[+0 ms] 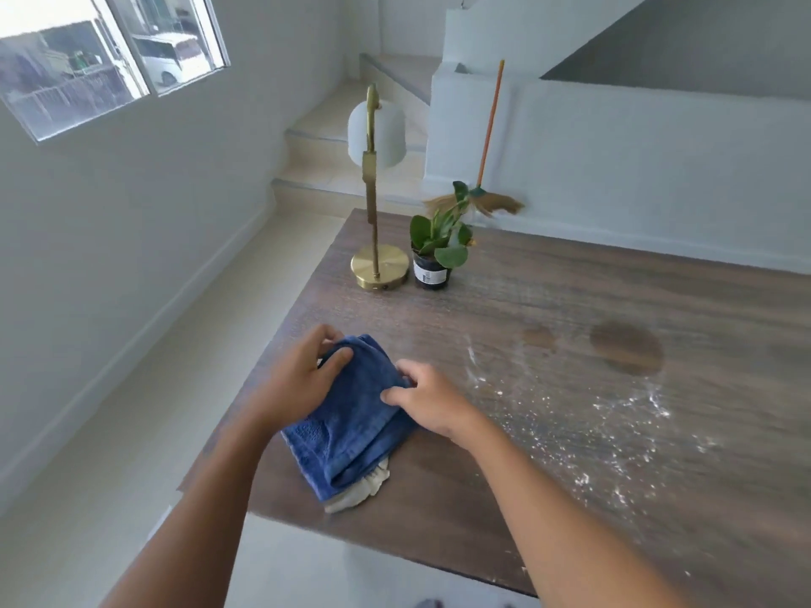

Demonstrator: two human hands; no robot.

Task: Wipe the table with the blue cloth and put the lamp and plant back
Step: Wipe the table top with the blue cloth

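Your left hand (303,375) and right hand (428,399) both pinch the folded blue terry cloth (351,427) at lower centre of the frame, thumbs and fingers closed on its upper folds. It lies on the dark wood-grain table (548,291) near the left edge, with a pale cloth (357,493) peeking from beneath. White powder (570,414) is scattered to the right. At upper centre the brass lamp with white shade (378,261) stands just beside the small potted green plant (436,252).

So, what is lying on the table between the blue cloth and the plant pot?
Head view: only bare, dusty table separates the blue cloth from the plant pot.
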